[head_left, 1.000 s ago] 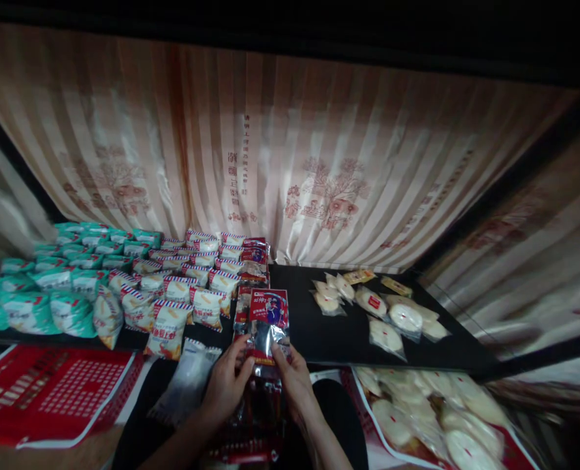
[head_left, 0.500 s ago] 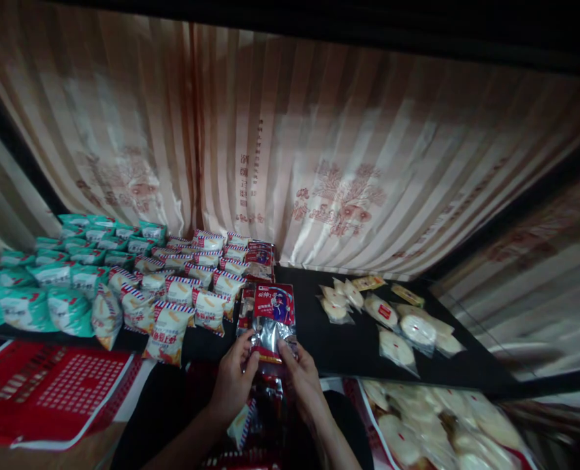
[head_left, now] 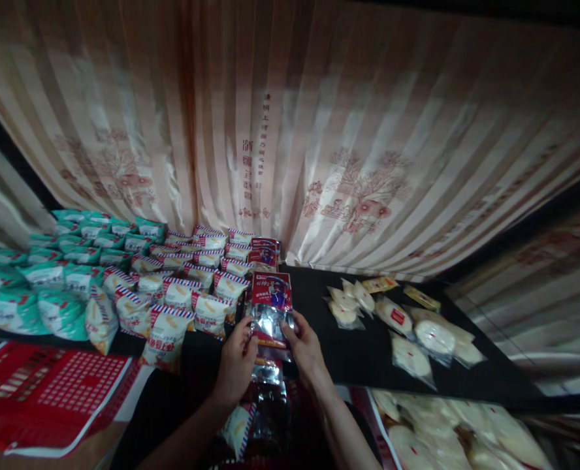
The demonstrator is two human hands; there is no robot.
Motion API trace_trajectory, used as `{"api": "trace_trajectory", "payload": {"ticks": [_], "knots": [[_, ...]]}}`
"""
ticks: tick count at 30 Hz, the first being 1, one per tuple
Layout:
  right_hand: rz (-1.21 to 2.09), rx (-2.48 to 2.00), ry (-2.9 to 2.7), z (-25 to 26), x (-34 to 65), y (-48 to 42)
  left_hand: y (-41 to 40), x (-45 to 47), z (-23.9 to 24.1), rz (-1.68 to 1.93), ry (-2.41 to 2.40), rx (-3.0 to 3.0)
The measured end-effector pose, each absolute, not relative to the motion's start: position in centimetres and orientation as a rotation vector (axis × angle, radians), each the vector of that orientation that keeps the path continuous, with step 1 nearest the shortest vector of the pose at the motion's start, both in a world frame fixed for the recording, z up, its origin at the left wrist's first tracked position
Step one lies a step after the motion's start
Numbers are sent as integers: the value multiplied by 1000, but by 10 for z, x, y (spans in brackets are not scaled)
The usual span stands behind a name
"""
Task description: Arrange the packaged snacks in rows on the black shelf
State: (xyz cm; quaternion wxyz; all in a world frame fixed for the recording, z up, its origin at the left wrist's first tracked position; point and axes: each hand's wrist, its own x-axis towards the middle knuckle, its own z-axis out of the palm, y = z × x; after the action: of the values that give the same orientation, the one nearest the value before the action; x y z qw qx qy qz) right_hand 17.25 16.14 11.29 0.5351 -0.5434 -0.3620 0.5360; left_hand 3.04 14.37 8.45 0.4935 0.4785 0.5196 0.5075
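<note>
Between my two hands is a red and blue snack packet [head_left: 272, 300] with a shiny clear lower part. My left hand [head_left: 238, 359] pinches its lower left side. The fingers of my right hand [head_left: 306, 346] close on its lower right side. Behind it, another red packet [head_left: 264, 253] lies on the black table [head_left: 314, 307] against the curtain. Just left of the held packet stand several white snack bags [head_left: 211, 312] with red and blue striped edges. Below my hands, in a dim space, more shiny packets [head_left: 269, 408] and a striped-edge bag [head_left: 241, 427] show.
Teal bags [head_left: 62, 313] stand in rows at the far left. Clear-wrapped pale discs [head_left: 435, 336] and yellow packets [head_left: 379, 284] lie on the right. A red printed bag [head_left: 49, 391] is low left; a bag of pale discs [head_left: 447, 424] is low right. Behind hangs a striped curtain [head_left: 290, 130].
My hands have lifted the red packet slightly and tilted it, still gripping its lower sides. The view has shifted a little, so the discs sit farther right.
</note>
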Motion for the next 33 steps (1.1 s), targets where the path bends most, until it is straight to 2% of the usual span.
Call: {"api": "trace_trajectory", "payload": {"ticks": [5, 13, 24, 33], "knots": [[1243, -1298, -892, 109, 174, 179, 149, 35, 84, 1231, 1467, 1544], [1090, -1422, -961, 111, 171, 216, 153, 44, 79, 1193, 1539, 2133], [508, -1704, -1474, 115, 168, 243, 168, 48, 70, 1083, 1578, 2122], [424, -1884, -1597, 113, 161, 236, 172, 49, 63, 1054, 1603, 2086]]}}
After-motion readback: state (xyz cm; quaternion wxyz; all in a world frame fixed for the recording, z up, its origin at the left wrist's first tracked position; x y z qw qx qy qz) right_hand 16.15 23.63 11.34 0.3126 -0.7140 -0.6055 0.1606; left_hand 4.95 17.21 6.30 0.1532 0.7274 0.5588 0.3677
